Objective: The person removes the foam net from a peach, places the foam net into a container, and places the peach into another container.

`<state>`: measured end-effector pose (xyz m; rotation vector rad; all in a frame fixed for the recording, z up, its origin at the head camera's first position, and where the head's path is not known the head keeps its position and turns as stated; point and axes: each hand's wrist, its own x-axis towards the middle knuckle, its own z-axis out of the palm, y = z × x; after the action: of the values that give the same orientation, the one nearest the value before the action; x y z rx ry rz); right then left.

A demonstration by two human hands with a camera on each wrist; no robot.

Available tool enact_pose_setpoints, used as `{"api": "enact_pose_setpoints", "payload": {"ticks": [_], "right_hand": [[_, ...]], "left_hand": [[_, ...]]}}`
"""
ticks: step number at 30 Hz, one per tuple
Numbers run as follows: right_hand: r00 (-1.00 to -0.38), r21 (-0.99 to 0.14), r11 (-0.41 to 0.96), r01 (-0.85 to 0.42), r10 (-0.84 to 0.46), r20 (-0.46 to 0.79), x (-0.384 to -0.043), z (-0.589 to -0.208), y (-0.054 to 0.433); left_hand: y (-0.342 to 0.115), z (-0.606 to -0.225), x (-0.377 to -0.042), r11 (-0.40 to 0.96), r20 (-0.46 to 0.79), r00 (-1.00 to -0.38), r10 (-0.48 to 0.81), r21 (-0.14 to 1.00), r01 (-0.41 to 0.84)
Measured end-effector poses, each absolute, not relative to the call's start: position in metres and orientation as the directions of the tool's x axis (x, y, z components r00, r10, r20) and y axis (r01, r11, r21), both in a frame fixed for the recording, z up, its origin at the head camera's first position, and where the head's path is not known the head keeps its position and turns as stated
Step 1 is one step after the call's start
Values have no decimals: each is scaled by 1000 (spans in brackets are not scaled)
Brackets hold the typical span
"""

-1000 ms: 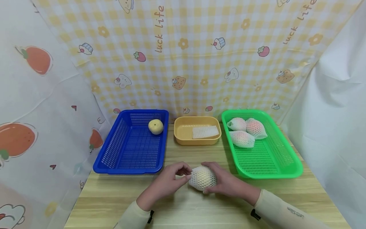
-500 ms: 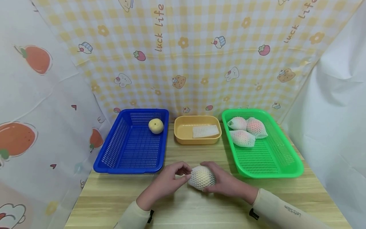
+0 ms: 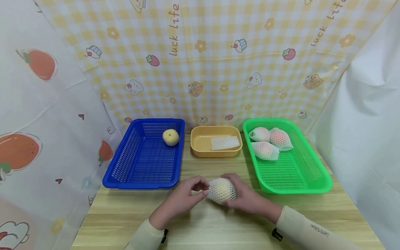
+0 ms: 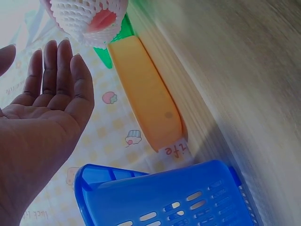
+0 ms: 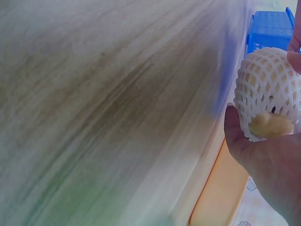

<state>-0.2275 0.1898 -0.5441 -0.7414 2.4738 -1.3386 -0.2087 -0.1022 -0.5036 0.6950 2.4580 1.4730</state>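
"So, how are the hands?"
"The right hand [image 3: 245,195] grips a pale-yellow round fruit [image 5: 270,125] sleeved in white foam netting [image 3: 221,191], over the pale wooden counter [image 3: 203,227]. The left hand [image 3: 188,194] is relaxed, fingers nearly straight, thumb apart, tips by the netting's end; contact is unclear."
"Any danger?"
"Probably slippage: a hard tug might tear the netting, or a loosened grip could send the fruit rolling toward the blue perforated plastic basket [image 3: 147,163]."

foam netting [image 3: 222,191] matt, open-meshed; green basket [image 3: 295,190] glossy plastic; tabletop [image 3: 212,229] smooth wood-grain; backdrop [image 3: 200,69] creased cloth
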Motion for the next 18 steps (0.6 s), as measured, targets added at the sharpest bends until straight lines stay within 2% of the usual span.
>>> {"api": "enact_pose_setpoints", "payload": {"ticks": [5,13,18], "right_hand": [[-841,-838,432,-332,-539,56,-227,-539,190],[-853,-857,405,-320,-517,75,-221,-531,190],[-858,-860,387,-333,-503,105,-216,-524,191]], "left_hand": [[-101,-506,-208,380,89,-884,459,880,285],[-94,-508,-206,382,85,-958,273,905,189],[-90,-510,-205,326,100,-958,268,926,188]]}}
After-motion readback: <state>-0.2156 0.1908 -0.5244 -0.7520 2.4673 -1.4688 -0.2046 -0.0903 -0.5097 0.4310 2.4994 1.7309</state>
